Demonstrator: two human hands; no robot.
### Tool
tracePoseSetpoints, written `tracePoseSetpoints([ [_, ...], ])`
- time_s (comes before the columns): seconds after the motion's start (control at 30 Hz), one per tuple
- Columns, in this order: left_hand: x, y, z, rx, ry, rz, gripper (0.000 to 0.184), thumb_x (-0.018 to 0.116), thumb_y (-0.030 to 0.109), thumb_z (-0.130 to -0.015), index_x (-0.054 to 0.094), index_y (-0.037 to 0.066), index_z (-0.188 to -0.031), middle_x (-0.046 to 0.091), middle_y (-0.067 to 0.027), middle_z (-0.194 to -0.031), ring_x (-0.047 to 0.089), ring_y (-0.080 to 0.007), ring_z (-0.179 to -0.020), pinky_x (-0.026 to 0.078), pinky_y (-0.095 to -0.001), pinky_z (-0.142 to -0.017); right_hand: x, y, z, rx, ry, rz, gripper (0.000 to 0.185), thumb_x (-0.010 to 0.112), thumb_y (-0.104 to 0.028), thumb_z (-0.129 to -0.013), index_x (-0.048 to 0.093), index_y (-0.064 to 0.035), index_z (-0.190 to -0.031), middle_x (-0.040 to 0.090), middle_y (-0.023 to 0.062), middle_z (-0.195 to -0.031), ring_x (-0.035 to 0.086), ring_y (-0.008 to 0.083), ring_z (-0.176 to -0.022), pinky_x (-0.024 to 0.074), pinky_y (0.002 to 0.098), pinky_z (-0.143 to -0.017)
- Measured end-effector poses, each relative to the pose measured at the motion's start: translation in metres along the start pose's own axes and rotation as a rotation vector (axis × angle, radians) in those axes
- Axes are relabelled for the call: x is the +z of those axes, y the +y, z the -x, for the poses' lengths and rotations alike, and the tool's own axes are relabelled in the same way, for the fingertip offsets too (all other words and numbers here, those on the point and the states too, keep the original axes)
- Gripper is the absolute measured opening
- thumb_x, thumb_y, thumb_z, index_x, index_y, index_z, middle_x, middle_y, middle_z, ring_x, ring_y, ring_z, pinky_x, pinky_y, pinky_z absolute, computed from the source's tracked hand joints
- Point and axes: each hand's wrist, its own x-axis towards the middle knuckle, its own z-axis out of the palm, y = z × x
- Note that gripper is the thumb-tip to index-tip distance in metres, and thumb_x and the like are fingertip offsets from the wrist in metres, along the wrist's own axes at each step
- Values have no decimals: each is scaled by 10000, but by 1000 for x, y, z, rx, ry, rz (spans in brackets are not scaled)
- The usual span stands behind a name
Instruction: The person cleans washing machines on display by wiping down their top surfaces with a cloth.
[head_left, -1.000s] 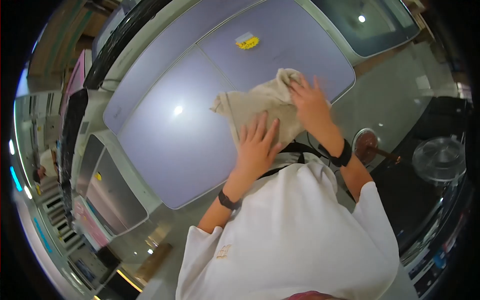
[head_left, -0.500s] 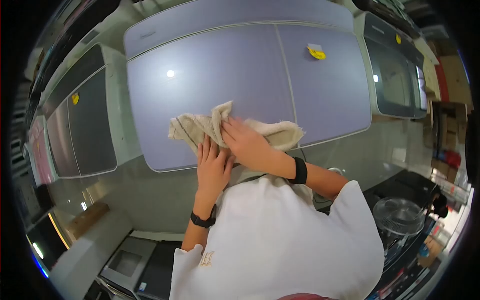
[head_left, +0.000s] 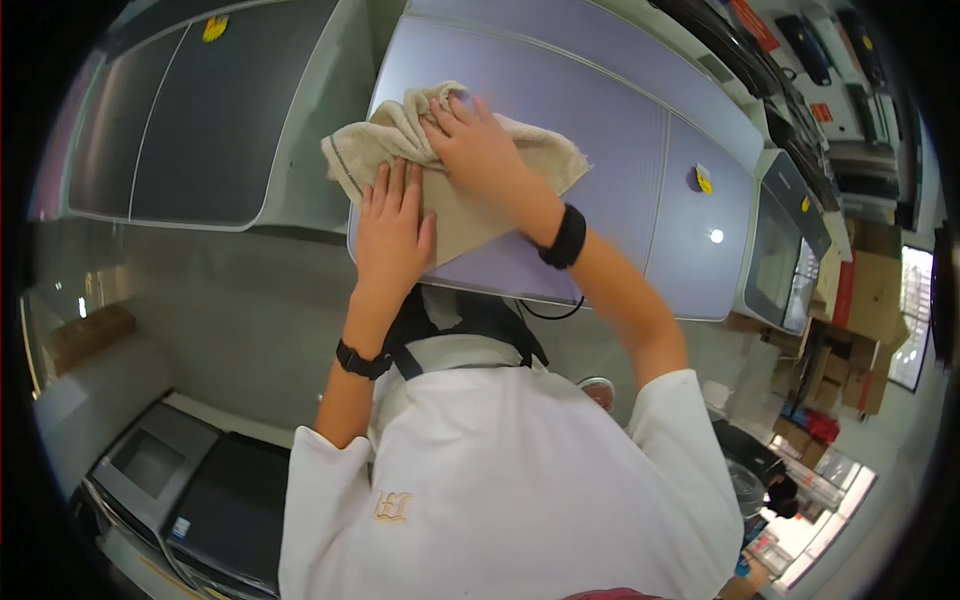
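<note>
A beige towel (head_left: 470, 225) with a dark stripe near one edge lies crumpled over the left end of a lavender appliance lid (head_left: 600, 130), probably a twin-tub washing machine. My left hand (head_left: 392, 230) rests on the towel's lower left part, its fingers stretched out flat. Higher up, my right hand (head_left: 480, 150) presses on the bunched part of the towel with its fingers extended and spread, slightly blurred. Neither hand's fingers are wrapped round the cloth. A black band circles each wrist.
A dark-topped machine (head_left: 220, 130) stands to the left across a narrow gap. Another grey machine (head_left: 785, 240) adjoins on the right. A yellow tag (head_left: 704, 182) sits on the lavender lid. Behind at lower left is a dark appliance (head_left: 230, 500); cardboard boxes (head_left: 835, 370) are stacked at right.
My view has turned toward the left. Both hands have slid the towel across the lavender lid to its left end, and the towel is now spread wider.
</note>
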Motion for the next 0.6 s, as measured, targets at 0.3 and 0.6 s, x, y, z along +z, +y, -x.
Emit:
tracePoseSetpoints([
  [0.3,-25,-12,73,154,-109,46,661,650,291,-968,447,34,-1543,411,-197,-1612,350,-384,-1516,304,-527,-1229,-36,-35,110,200,-224,69,587,656,-79,-858,585,-99,-1440,493,55,-1595,446,356,-1466,299,685,-1184],
  [0.6,-3,-12,23,247,26,-137,674,660,478,-964,484,203,-1554,348,-191,-1654,304,-442,-1520,266,-583,-1233,-24,-39,105,426,-100,294,619,666,-162,-874,538,-29,-1465,565,89,-1494,473,315,-1431,258,722,-1184],
])
